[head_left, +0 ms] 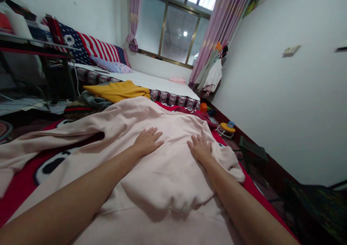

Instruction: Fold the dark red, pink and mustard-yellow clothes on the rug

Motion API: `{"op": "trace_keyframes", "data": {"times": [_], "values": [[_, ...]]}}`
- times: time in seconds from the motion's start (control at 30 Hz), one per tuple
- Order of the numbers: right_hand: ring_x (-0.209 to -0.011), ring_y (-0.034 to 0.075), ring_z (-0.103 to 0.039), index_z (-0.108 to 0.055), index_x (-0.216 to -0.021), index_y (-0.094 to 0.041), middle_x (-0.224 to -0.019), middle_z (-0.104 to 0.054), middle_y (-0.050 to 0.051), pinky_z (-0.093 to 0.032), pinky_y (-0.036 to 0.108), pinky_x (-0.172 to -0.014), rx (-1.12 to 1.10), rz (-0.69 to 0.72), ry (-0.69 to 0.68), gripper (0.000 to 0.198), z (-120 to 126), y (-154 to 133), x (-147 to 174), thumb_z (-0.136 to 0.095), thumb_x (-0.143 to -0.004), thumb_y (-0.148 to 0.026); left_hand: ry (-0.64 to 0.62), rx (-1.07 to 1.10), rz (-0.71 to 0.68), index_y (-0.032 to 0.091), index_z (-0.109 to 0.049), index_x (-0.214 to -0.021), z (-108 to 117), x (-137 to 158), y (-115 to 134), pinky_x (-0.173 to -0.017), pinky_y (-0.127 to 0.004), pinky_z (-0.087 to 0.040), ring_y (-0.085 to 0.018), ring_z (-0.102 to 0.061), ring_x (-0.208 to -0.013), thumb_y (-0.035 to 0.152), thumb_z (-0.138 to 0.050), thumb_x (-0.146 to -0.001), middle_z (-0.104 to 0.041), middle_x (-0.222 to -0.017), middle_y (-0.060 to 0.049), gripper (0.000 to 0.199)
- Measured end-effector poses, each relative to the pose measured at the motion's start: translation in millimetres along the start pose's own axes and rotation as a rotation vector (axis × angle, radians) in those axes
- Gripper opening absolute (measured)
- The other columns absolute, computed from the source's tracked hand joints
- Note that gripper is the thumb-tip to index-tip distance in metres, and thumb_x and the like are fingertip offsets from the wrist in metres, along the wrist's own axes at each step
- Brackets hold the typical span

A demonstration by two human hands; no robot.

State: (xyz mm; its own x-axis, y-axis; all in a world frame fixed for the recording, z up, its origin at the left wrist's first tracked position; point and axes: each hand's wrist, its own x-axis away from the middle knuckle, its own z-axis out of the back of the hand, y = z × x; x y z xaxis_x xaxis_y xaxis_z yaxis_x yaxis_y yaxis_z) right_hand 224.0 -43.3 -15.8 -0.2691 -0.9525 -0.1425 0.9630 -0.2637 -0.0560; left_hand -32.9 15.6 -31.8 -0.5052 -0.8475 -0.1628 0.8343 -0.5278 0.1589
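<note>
Resting on the pale pink garment [173,172] in the head view, your left grip [148,141] is lying palm down, released, its fingers spreading over the cloth and clenching nothing. Your right grip [200,149] is pressing on the same garment farther right, likewise released, with its fingers pointing away from you. Between your two forearms the cloth is rippling into soft folds. The garment is lying spread across a red blanket [23,189] with black-and-white patches; one sleeve is stretching toward the left edge, while the other is bunching up beside your right forearm. Past its far edge, a mustard-yellow garment [119,91] is lying in a heap, with grey clothing [94,100] tucking in at its left. Farther back, a bed [157,79] is standing below the window [179,35], carrying a patterned pillow [116,66]. To the left, a dark red bottle [54,29] is standing on a cluttered surface [35,50]. To the right, a yellow-topped stool [227,128] is standing near the wall [284,93], holding a small blue object [231,124].
</note>
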Motion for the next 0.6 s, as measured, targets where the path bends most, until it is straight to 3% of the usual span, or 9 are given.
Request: {"op": "trace_keyframes", "data": {"times": [0.13, 0.27, 0.33, 0.47, 0.53, 0.6], "values": [[-0.141, 0.035, -0.026, -0.048, -0.139, -0.02, -0.153, -0.034, 0.017, -0.016, 0.066, -0.108, 0.078, -0.16, -0.001, 0.052, 11, 25, -32, -0.032, -0.097, -0.046, 0.013, 0.011, 0.01, 0.026, -0.04, -0.147, 0, 1, 3, -0.116, -0.053, -0.016, -0.031, -0.022, -0.145, 0.064, -0.034, -0.092, -0.027, -0.157, -0.011, 0.066], [-0.139, 0.041, -0.025, -0.057, -0.131, -0.011, -0.15, -0.034, 0.024, -0.015, 0.066, -0.107, 0.114, -0.224, 0.016, 0.046, 16, -3, -45, -0.04, -0.094, -0.033, 0.037, 0.02, 0.031, 0.029, -0.041, -0.145, 1, 1, 6, -0.116, -0.053, -0.018, -0.03, -0.023, -0.145, 0.067, -0.035, -0.09, -0.029, -0.157, -0.009, 0.067], [-0.142, 0.039, -0.022, -0.051, -0.137, -0.01, -0.154, -0.026, 0.025, -0.017, 0.063, -0.109, 0.08, -0.087, 0.054, 0.05, 12, -28, -35, -0.042, -0.094, -0.033, 0.047, 0.023, 0.04, 0.03, -0.042, -0.144, 1, 0, 6, -0.116, -0.053, -0.018, -0.03, -0.024, -0.145, 0.066, -0.034, -0.091, -0.03, -0.157, -0.008, 0.065], [-0.146, 0.026, -0.022, -0.032, -0.15, -0.024, -0.16, -0.022, 0.011, -0.024, 0.053, -0.112, -0.033, 0.404, -0.043, 0.055, -2, -57, -3, -0.033, -0.098, -0.042, 0.065, 0.03, 0.055, 0.031, -0.042, -0.144, 0, -1, 6, -0.116, -0.052, -0.018, -0.029, -0.024, -0.145, 0.063, -0.032, -0.093, -0.029, -0.157, -0.007, 0.062], [-0.146, 0.025, -0.022, -0.028, -0.151, -0.027, -0.16, -0.024, 0.007, -0.026, 0.052, -0.112, -0.007, 0.444, -0.07, 0.055, -2, -56, 3, -0.028, -0.099, -0.045, 0.056, 0.041, 0.051, 0.03, -0.042, -0.144, 1, -1, 6, -0.116, -0.052, -0.018, -0.029, -0.024, -0.145, 0.062, -0.031, -0.093, -0.029, -0.157, -0.008, 0.061], [-0.14, 0.028, -0.036, -0.039, -0.147, -0.022, -0.153, -0.038, 0.013, -0.034, 0.051, -0.107, 0.074, 0.308, -0.071, 0.052, 4, -55, -1, -0.03, -0.099, -0.042, 0.042, 0.052, 0.045, 0.029, -0.042, -0.144, 3, 0, 6, -0.116, -0.053, -0.017, -0.03, -0.023, -0.145, 0.062, -0.031, -0.093, -0.029, -0.157, -0.008, 0.062]]}}
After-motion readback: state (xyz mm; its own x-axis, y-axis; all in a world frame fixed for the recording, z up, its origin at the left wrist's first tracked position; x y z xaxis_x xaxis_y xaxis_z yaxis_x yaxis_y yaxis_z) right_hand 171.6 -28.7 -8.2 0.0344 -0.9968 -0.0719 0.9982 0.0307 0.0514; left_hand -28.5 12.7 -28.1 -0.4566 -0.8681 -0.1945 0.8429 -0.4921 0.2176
